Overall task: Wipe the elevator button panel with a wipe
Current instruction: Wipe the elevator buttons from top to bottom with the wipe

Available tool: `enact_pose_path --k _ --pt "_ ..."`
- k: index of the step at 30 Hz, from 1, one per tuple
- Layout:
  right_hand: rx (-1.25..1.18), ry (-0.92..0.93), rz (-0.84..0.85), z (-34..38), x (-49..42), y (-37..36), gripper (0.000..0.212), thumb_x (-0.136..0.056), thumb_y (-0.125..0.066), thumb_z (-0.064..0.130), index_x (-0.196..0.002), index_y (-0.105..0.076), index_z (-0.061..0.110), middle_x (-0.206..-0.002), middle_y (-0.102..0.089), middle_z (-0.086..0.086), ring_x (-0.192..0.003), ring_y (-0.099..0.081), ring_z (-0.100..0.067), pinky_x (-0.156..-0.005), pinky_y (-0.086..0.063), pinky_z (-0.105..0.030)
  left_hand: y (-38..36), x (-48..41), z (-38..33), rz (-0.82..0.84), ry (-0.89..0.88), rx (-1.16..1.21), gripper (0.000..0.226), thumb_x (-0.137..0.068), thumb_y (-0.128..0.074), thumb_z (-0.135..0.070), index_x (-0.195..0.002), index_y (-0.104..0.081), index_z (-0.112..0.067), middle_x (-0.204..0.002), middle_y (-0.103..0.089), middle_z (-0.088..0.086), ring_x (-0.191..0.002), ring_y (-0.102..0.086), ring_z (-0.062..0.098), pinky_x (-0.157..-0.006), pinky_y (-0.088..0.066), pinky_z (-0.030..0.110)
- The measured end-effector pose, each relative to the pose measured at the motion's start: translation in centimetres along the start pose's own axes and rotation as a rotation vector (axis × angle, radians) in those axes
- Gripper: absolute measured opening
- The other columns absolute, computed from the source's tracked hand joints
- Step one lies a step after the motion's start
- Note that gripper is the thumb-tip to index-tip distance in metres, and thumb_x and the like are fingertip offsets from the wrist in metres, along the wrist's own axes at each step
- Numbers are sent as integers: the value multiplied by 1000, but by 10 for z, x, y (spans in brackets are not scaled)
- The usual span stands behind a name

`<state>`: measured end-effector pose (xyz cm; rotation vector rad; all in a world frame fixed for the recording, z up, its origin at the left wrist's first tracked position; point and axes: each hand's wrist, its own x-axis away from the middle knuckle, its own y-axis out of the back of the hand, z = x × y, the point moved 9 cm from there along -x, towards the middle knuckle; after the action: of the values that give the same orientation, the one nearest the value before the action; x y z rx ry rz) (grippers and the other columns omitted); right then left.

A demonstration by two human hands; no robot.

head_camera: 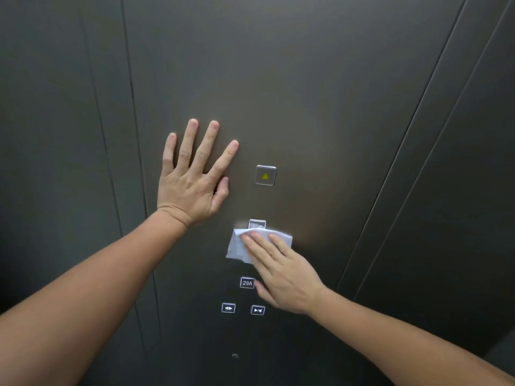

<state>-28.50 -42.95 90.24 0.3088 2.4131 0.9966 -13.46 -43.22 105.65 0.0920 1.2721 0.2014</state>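
The right hand (pixel 281 270), fingers straight, presses the wipe (pixel 239 247) flat on the button panel (pixel 306 129), just under a half-covered floor button (pixel 257 224); the left hand (pixel 192 176) braces spread flat. Pressing hard risks triggering the 29A button (pixel 247 283).

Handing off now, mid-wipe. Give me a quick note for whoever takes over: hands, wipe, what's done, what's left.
Left hand: flat on the button panel, fingers spread, left of the bell button, holding nothing.
Right hand: straight fingers press the white wipe on the panel, over the lower edge of a floor button.
Done: cannot tell which buttons are wiped.
Left: likely bell button, 29A button, door-open button and door-close button.
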Motion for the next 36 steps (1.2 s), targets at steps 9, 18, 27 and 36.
enact_pose_path --k 9,18,27,36 --pt "-23 -80 -60 0 -7 5 80 -94 -47 42 -155 -19 -2 -165 -6 -16 -154 -5 -30 -125 -5 -47 -4 11 3 -12 64 9 66 -94 -43 -39 -158 -29 -29 -162 -33 15 -150 -21 42 -122 -14 55" --pt "-92 -381 -260 -38 -6 24 77 -96 -50 39 -154 -23 -2 -164 -12 -17 -154 -11 -33 -125 -11 -50 0 27 4 5 74 41 63 -94 -45 -40 -155 -36 -28 -161 -30 13 -148 -31 44 -118 -24 59" --pt "-64 -429 -499 23 10 -27 73 -95 -51 36 -152 -29 -3 -163 -22 -19 -154 -15 -33 -124 -15 -51 -19 109 -8 -80 128 81 65 -99 -32 -47 -160 -19 -28 -170 -15 12 -156 -11 38 -124 -7 56" --pt "118 -372 -419 74 33 -81 78 -94 -49 45 -154 -26 1 -165 -18 -15 -154 -13 -28 -120 -27 -53 -26 196 -32 -19 110 86 65 -94 -35 -46 -155 -39 -23 -165 -29 14 -152 -23 42 -119 -21 59"
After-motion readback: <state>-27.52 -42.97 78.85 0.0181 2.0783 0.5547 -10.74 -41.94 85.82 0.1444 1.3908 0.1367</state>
